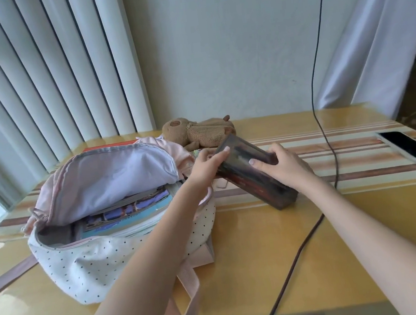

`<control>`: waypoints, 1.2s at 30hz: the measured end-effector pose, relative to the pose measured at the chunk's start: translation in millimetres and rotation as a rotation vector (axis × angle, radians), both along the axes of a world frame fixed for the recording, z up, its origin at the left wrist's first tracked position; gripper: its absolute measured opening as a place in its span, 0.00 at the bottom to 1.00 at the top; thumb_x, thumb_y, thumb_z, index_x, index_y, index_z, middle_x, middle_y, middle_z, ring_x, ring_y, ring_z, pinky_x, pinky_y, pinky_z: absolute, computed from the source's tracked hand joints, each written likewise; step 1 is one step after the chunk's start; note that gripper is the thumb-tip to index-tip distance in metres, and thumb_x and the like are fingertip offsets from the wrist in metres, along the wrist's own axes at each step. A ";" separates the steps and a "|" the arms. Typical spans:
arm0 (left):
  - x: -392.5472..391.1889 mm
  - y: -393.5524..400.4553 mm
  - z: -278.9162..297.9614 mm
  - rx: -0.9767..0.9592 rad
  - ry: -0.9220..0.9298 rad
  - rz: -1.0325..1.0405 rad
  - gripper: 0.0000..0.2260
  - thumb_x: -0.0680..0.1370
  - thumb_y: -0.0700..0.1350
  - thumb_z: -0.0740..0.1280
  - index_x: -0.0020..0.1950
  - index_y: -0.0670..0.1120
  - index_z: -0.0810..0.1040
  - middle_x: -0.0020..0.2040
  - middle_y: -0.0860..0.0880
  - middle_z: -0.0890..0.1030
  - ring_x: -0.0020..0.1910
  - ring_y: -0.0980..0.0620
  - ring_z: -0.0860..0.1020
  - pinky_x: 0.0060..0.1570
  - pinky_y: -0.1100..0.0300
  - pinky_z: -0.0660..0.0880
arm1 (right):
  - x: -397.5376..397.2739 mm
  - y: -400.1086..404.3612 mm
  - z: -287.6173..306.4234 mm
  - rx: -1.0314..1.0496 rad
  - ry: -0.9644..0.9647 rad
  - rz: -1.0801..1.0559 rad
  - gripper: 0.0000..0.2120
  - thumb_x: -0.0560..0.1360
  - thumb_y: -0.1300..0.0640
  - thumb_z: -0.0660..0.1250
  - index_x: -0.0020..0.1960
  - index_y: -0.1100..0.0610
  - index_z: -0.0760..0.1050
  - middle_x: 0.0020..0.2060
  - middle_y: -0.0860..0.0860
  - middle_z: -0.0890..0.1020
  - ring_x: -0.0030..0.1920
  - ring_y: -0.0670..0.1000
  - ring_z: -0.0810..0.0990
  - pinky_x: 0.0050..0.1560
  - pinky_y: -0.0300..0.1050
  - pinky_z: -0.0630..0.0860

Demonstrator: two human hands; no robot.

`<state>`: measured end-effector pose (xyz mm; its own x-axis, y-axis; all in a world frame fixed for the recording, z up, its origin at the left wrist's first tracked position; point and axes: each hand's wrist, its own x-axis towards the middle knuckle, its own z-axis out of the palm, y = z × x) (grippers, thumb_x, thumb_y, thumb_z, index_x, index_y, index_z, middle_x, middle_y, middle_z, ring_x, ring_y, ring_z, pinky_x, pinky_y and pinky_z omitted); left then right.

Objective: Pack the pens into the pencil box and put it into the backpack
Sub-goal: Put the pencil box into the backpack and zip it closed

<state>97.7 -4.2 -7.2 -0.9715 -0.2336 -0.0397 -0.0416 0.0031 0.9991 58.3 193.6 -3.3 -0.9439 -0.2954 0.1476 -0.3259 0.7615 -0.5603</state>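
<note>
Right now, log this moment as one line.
stage: box held | left hand + right hand: gripping pencil box | backpack: open, books inside | box: outside backpack

On the surface (268, 255) we see the open backpack (96, 266) at left with books (126, 214) inside, the pencil box (252, 175) just right of it, a plush toy (198, 132) behind both, a phone (411, 146) far right, and a cable (322, 125) between box and phone.
</note>
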 end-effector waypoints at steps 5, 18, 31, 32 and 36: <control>5.2 -42.9 32.4 -0.053 0.062 0.101 0.25 0.76 0.57 0.64 0.64 0.39 0.71 0.55 0.40 0.77 0.54 0.42 0.78 0.52 0.49 0.80 | 8.7 -11.8 32.7 -0.421 -0.743 0.219 0.25 0.69 0.36 0.66 0.55 0.54 0.76 0.51 0.55 0.83 0.51 0.58 0.83 0.52 0.60 0.79; 112.1 -218.0 52.0 -1.134 -0.395 -0.104 0.53 0.55 0.81 0.60 0.76 0.63 0.49 0.78 0.57 0.47 0.78 0.46 0.44 0.72 0.34 0.41 | 65.5 -124.6 40.1 -0.510 -1.139 0.407 0.12 0.63 0.45 0.73 0.41 0.51 0.78 0.34 0.50 0.82 0.35 0.50 0.79 0.20 0.35 0.68; 119.0 -220.9 105.9 -1.561 -0.065 0.517 0.14 0.80 0.50 0.59 0.57 0.47 0.81 0.51 0.39 0.82 0.49 0.38 0.79 0.41 0.53 0.73 | 84.9 -143.0 46.6 -0.343 -1.130 0.452 0.11 0.65 0.47 0.71 0.42 0.52 0.76 0.32 0.51 0.82 0.29 0.49 0.80 0.23 0.34 0.67; 119.0 -219.1 110.7 -1.546 -0.019 0.565 0.13 0.80 0.49 0.59 0.58 0.48 0.81 0.51 0.39 0.82 0.49 0.38 0.79 0.41 0.52 0.73 | 86.2 -151.2 46.4 -0.345 -1.147 0.440 0.11 0.66 0.47 0.71 0.42 0.53 0.76 0.32 0.51 0.82 0.29 0.49 0.80 0.22 0.34 0.68; 120.7 -214.8 115.5 -1.520 0.085 0.643 0.13 0.80 0.47 0.60 0.58 0.47 0.81 0.49 0.38 0.83 0.45 0.38 0.79 0.38 0.56 0.68 | 80.3 -181.6 48.6 -0.566 -1.229 0.345 0.11 0.66 0.47 0.74 0.38 0.54 0.78 0.34 0.51 0.81 0.35 0.50 0.78 0.20 0.33 0.66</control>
<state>218.4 -219.1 108.3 -0.6937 -0.3457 0.6319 -0.3716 0.9233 0.0972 138.5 12.0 45.4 -0.4473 -0.7159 -0.5362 0.4710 0.3211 -0.8216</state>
